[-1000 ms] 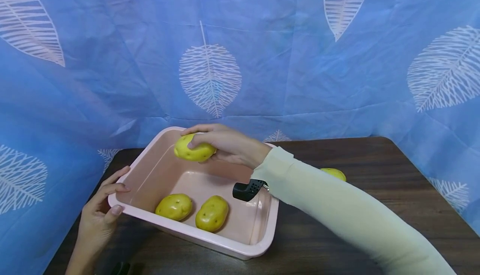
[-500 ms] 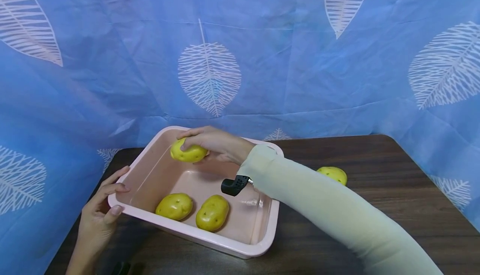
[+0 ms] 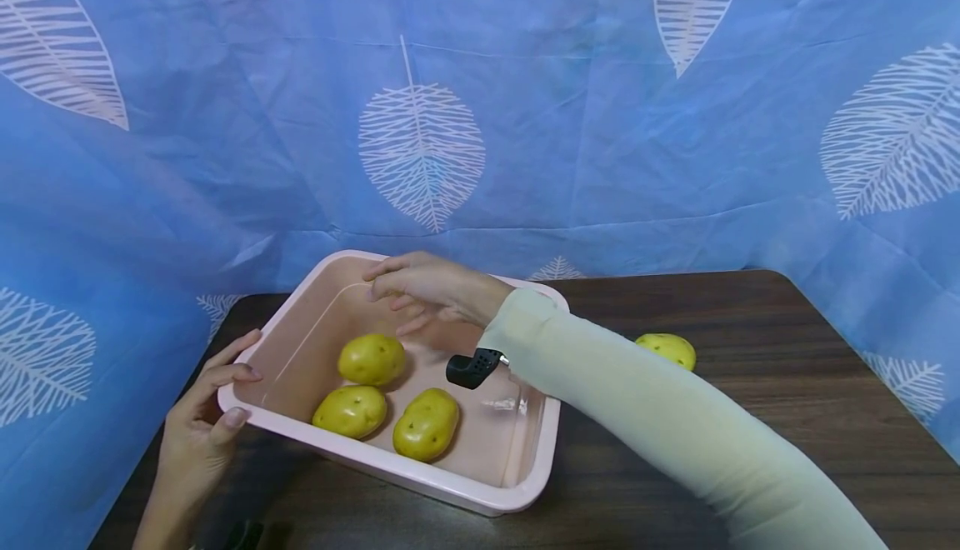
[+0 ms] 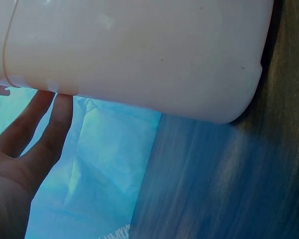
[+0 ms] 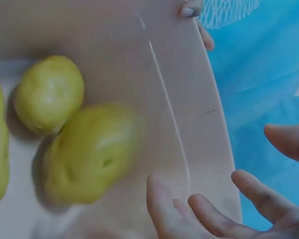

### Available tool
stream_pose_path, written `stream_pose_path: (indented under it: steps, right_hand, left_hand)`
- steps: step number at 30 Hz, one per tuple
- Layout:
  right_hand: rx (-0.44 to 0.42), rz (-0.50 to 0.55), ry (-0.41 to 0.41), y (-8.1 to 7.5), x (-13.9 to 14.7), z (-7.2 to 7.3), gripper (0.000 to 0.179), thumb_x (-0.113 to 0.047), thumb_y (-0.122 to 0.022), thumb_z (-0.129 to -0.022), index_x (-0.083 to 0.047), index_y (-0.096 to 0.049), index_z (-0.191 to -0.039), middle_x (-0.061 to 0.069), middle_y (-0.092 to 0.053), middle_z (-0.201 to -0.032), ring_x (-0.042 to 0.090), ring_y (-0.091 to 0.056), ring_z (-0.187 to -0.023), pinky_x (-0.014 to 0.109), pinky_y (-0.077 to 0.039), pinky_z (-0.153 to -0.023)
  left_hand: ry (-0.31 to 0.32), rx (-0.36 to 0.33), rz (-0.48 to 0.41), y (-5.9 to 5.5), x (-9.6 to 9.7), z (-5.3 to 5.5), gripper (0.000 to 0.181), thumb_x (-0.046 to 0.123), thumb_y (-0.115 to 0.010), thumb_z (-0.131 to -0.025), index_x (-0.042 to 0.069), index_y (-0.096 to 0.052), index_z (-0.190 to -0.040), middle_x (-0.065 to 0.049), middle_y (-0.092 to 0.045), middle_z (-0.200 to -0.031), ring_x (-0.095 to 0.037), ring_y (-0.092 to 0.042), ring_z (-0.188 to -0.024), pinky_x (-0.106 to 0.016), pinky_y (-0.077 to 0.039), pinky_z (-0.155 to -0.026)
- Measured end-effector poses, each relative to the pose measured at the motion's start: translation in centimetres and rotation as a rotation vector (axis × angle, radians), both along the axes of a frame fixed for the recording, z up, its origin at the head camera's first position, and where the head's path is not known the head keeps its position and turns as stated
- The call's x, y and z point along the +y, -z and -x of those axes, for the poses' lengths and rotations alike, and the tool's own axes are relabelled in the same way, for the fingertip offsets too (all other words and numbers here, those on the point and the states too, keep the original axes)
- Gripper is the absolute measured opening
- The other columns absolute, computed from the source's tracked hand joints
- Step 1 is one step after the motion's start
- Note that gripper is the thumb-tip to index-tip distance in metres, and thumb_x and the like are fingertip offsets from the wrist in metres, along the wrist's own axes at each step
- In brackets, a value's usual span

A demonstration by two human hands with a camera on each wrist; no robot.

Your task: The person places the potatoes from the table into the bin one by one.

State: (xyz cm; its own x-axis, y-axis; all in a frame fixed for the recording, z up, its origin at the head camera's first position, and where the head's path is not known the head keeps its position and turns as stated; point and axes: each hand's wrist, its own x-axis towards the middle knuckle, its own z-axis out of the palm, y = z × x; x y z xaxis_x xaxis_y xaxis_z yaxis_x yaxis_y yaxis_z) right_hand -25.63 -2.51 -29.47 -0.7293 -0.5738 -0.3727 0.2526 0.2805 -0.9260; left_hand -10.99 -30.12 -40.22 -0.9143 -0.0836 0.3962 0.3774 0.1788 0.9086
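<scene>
A pale pink plastic basin [image 3: 517, 496] stands on the table, holding three yellow potatoes. Two of them, one potato [image 3: 350, 412] and another potato [image 3: 426, 425], lie along the near wall. The third potato [image 3: 372, 359] is just behind them, blurred in the right wrist view. My right hand [image 3: 431, 287] is over the far part of the basin with fingers spread and nothing in it, apart from the potatoes. My left hand [image 3: 202, 417] grips the basin's left corner, fingers and thumb at the rim. The left wrist view shows fingers [image 4: 62, 112] against the outer wall.
Another potato [image 3: 667, 350] lies on the dark wooden table [image 3: 750, 308] to the right of the basin, partly behind my right sleeve [image 3: 637, 383]. A blue cloth [image 3: 525, 117] with white leaf prints hangs behind the table.
My right hand has moved slightly left and let go of the potato, which has dropped to the basin's floor beside the other two. My left hand keeps its place on the rim.
</scene>
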Motion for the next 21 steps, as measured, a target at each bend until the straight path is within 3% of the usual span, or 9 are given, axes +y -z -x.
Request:
stream_pose_path:
  steps: [5, 12, 16, 21]
  right_hand:
    - [0.037, -0.032, 0.001, -0.5, 0.1, -0.1, 0.049, -0.021, -0.067, -0.099, -0.020, -0.060, -0.147, 0.008, -0.055, -0.155, 0.037, -0.050, -0.145, 0.049, -0.061, -0.094]
    - [0.073, -0.041, -0.034, -1.5, 0.9, -0.7, 0.044, -0.022, -0.068, -0.099, -0.024, -0.064, -0.142, 0.003, -0.058, -0.153, 0.033, -0.050, -0.144, 0.046, -0.060, -0.098]
    - [0.095, -0.050, -0.075, -2.3, 2.0, -1.0, 0.044, -0.023, -0.067, -0.099, -0.026, -0.063, -0.143, 0.001, -0.060, -0.150, 0.028, -0.052, -0.143, 0.044, -0.059, -0.099]
    - [0.083, -0.022, -0.062, -3.0, 3.4, -1.1, 0.042, -0.021, -0.067, -0.100, -0.023, -0.064, -0.142, 0.001, -0.059, -0.150, 0.027, -0.054, -0.141, 0.046, -0.059, -0.099]
  left_hand:
    - [0.019, 0.009, -0.021, 0.0, -0.1, 0.0, 0.026, -0.007, -0.063, -0.098, -0.011, -0.058, -0.123, -0.013, -0.038, -0.166, -0.024, -0.040, -0.143, -0.016, -0.053, -0.097]
    - [0.047, 0.028, -0.031, 0.0, -0.2, 0.1, 0.024, -0.008, -0.062, -0.099, -0.011, -0.058, -0.122, -0.010, -0.042, -0.164, -0.023, -0.042, -0.141, -0.016, -0.055, -0.095]
    - [0.038, 0.014, -0.032, -0.1, -0.1, 0.1, 0.024, -0.007, -0.062, -0.099, -0.011, -0.058, -0.122, -0.010, -0.041, -0.164, -0.024, -0.041, -0.141, -0.017, -0.055, -0.095]
    - [0.026, 0.011, -0.007, -0.1, 0.0, 0.0, 0.025, -0.008, -0.061, -0.099, -0.011, -0.058, -0.123, -0.010, -0.039, -0.166, -0.024, -0.040, -0.142, -0.016, -0.053, -0.096]
